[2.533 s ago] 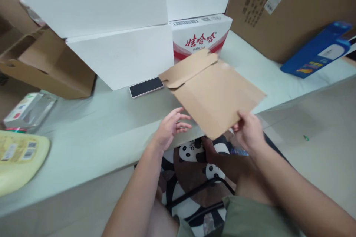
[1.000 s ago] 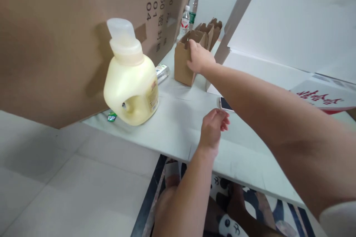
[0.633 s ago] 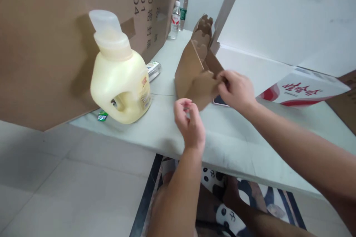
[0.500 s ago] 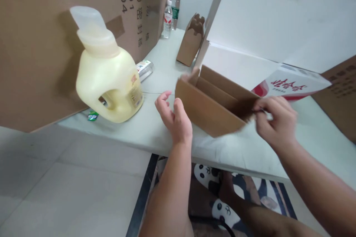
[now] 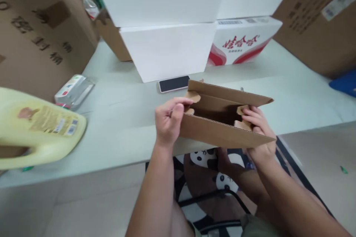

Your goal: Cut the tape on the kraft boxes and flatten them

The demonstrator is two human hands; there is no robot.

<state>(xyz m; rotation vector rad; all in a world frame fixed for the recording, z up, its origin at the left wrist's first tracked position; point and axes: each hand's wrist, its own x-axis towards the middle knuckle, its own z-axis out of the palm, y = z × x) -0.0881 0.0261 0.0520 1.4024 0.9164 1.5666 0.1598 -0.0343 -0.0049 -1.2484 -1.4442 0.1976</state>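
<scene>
A small brown cardboard box (image 5: 222,132) is held over the front edge of the table, its top unfolded and its dark inside facing me. Around its left end my left hand (image 5: 169,120) is closed, thumb and fingers pinching the end flap. At the opposite end my right hand (image 5: 260,131) grips the box, fingertips bent over the small end flaps and palm underneath. Both long side flaps stand up and outward. Just behind the box lies a phone (image 5: 174,84) with a dark screen.
A yellow jug (image 5: 55,129) and a clear plastic package (image 5: 73,90) are on the left. White panels (image 5: 169,50), a red-and-white carton (image 5: 240,44), another brown box (image 5: 114,40) and a bottle (image 5: 89,6) stand behind. Large cartons (image 5: 319,18) flank the table (image 5: 119,129).
My left hand, free before, has taken hold of the box's left end. My right hand has shifted its grip around the right end. The view has turned right, bringing the phone into sight.
</scene>
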